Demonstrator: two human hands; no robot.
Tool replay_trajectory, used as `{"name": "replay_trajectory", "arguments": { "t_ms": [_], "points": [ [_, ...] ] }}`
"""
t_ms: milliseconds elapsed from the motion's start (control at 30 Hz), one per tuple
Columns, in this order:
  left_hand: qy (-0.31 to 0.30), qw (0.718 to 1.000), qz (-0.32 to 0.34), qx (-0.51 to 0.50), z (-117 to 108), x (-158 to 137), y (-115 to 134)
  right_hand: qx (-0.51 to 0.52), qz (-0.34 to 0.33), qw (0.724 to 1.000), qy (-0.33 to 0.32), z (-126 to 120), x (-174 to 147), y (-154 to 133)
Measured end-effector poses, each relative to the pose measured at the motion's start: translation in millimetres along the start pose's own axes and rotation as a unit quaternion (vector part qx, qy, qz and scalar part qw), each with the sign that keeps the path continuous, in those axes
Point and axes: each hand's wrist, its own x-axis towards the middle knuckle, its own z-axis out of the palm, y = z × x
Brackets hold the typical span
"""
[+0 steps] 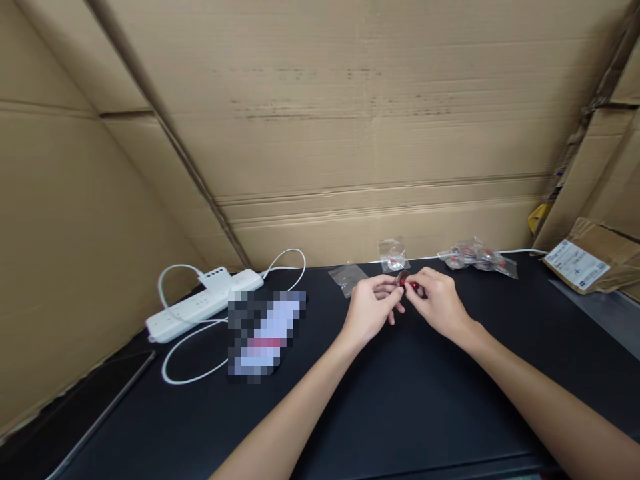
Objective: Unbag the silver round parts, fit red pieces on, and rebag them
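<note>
My left hand point(371, 305) is closed, its thumb and fingertips gripping a small round silvery disc point(402, 276) by the edge. My right hand point(439, 300) meets it from the other side, pinching a small shiny red piece point(412, 285) against the disc. Whether the two parts are joined is hidden by the fingertips. Just beyond the hands lies a clear plastic bag point(394, 255) with a round silver and red item inside. To the left of it is another clear bag point(349, 277), lying flat and wrinkled.
A pile of small clear bags point(477, 257) with red bits lies at the back right. Farther right is a brown parcel point(583, 257) with a white label. On the left are a white power strip point(200, 307), looping cables and a blurred-out phone-shaped object point(270, 333). Cardboard walls point(350, 133) enclose the black table.
</note>
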Motion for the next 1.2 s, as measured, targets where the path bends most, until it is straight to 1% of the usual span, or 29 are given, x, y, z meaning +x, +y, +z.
{"name": "replay_trajectory", "arguments": {
  "t_ms": [233, 367, 500, 567, 667, 867, 1067, 1133, 1200],
  "points": [
    [-0.006, 1.000, 0.005, 0.027, 2.1, -3.9, -2.7, -0.002, 0.016, 1.000, -0.020, 0.3, -1.0, -0.9],
    [0.007, 1.000, -0.006, -0.029, 2.6, -2.8, 0.5, 0.024, 0.008, 1.000, -0.009, 0.7, -1.5, -4.2],
    [0.014, 0.995, -0.039, -0.091, 0.2, -1.4, 5.3, 0.060, -0.009, 0.998, -0.001, 2.0, -1.6, -7.7],
    [0.009, 0.993, -0.055, -0.104, -1.7, -0.8, 5.7, 0.071, -0.013, 0.997, -0.005, 2.0, -1.3, -8.1],
    [-0.002, 0.994, -0.060, -0.091, -4.5, 0.7, 3.6, 0.082, -0.010, 0.996, -0.017, 0.8, -0.3, -8.2],
    [-0.024, 0.995, -0.053, -0.086, -6.1, 2.9, 0.4, 0.149, 0.033, 0.988, -0.025, -1.5, 2.7, -12.5],
    [-0.039, 0.993, -0.054, -0.101, -5.3, 2.5, 1.7, 0.183, 0.012, 0.981, -0.066, -2.9, 2.9, -11.8],
    [-0.032, 0.993, -0.057, -0.101, -5.8, 3.4, 1.5, 0.207, 0.036, 0.976, -0.065, -0.9, 2.8, -9.2],
    [-0.020, 0.993, -0.059, -0.096, -5.4, 4.2, 1.1, 0.255, 0.080, 0.962, -0.061, 2.3, 3.1, -6.7]
  ]
}}
